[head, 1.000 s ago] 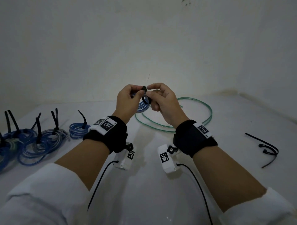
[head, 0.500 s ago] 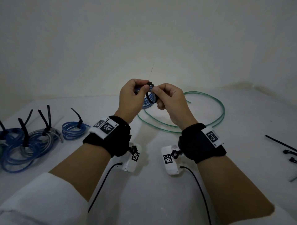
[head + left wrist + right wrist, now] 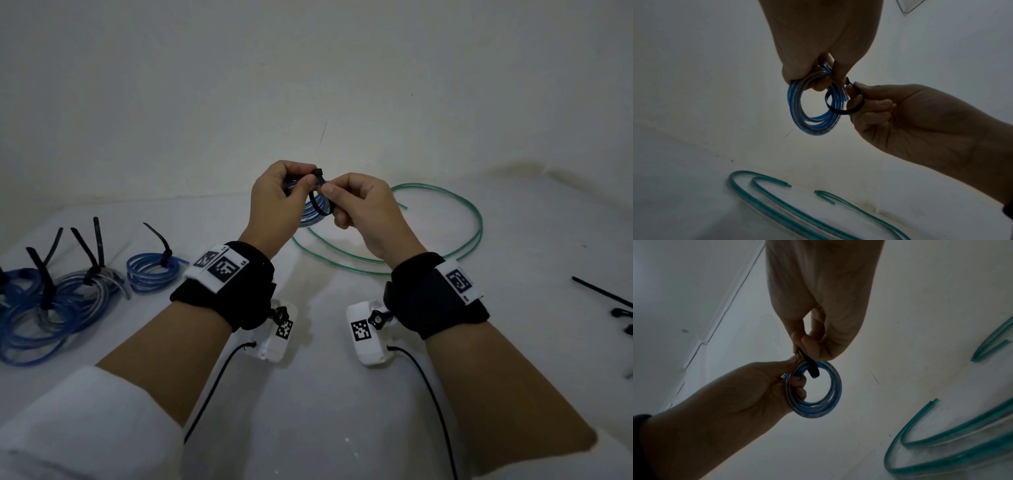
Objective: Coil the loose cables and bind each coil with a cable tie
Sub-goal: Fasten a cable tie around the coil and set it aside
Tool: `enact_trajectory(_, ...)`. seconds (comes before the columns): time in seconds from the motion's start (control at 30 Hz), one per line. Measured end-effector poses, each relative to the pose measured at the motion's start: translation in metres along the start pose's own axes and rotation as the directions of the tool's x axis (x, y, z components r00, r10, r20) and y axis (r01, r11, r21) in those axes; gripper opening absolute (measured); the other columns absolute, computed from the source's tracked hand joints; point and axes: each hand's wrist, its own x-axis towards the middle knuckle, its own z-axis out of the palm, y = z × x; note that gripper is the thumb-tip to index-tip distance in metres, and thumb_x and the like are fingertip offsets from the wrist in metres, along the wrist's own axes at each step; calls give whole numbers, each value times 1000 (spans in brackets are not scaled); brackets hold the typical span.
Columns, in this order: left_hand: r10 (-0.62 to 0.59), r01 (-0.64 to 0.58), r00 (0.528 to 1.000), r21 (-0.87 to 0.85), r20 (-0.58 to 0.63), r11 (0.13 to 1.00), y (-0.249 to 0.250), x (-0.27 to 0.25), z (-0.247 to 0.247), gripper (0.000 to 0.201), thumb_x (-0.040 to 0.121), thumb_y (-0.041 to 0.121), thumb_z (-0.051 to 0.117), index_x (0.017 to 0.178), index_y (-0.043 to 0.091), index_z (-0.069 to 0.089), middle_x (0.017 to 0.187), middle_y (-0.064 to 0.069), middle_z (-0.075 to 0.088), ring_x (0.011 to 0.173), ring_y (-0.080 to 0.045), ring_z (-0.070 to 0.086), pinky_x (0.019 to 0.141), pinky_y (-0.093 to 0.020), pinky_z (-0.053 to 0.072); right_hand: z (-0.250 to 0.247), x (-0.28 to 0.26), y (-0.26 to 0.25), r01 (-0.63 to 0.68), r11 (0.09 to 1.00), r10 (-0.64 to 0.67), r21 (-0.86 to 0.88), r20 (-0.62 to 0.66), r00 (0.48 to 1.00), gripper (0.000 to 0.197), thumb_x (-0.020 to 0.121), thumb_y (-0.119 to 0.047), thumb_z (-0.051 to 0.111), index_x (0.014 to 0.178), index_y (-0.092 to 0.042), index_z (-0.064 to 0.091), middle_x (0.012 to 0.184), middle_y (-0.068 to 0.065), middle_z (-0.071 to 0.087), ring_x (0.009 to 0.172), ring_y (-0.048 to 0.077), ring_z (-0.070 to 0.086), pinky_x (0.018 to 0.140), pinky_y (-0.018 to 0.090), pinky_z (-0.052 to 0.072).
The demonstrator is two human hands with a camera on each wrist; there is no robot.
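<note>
My left hand (image 3: 279,202) holds a small blue cable coil (image 3: 816,120) up above the table, fingers curled round its top. A black cable tie (image 3: 840,110) is looped loosely round one side of the coil (image 3: 818,402). My right hand (image 3: 356,202) pinches the tie (image 3: 810,365) near its head (image 3: 318,172) between thumb and forefinger. The tie's loop (image 3: 318,209) hangs wide, not tight on the cable. A loose green cable (image 3: 445,250) lies in a big open loop on the table behind my hands.
Several blue coils (image 3: 51,301), each bound with a black tie, lie at the left of the white table (image 3: 325,411); one small coil (image 3: 150,274) is nearest. Spare black ties (image 3: 613,301) lie at the right edge. Walls stand close behind.
Both hands have stayed together with the coil and the tie. The tie's head now shows above my left fingertips. The view has shifted, so the spare ties sit further right.
</note>
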Motion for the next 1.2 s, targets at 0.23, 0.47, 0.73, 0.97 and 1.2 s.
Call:
enact_trajectory(0.23,19,-19,1000,9,9,1000,-1,-2,1,10,88,2,57,97,4,62,86,7,64,74,8,63,73,-9,47,-1,0,0,-19,999,21,38,-36,999,8,89,-5,59,82,-3,63,58,7,53,41,8,40,44,20,36)
enact_trajectory(0.47,81,-89,995,145,60,985,-3,-5,2,8,87,6,60,88,14,61,82,11,61,71,8,59,69,-8,45,-5,0,0,-25,994,32,104,-66,997,14,88,-5,60,102,-1,61,54,-2,57,43,7,44,45,19,41)
enact_trajectory(0.73,137,-199,969,313,208,929,-1,-8,-2,4,86,6,60,88,7,63,77,17,55,68,13,53,64,-3,39,-13,1,-3,-139,984,139,108,16,990,8,88,-4,58,87,-8,65,52,-1,57,41,7,47,44,19,43)
enact_trajectory(0.97,156,-278,930,361,332,890,5,-9,3,10,87,6,58,94,9,64,84,7,60,75,4,57,69,-2,41,-16,5,-3,-201,972,208,119,-57,976,18,95,-7,48,79,-12,54,70,2,53,41,6,43,42,19,39)
enact_trajectory(1.2,125,-403,825,419,551,814,15,-20,9,14,91,4,49,97,5,62,94,-2,58,87,-16,56,77,-19,43,-34,13,3,-265,903,347,338,-213,913,30,95,3,36,69,-5,46,69,7,47,37,6,35,39,17,27)
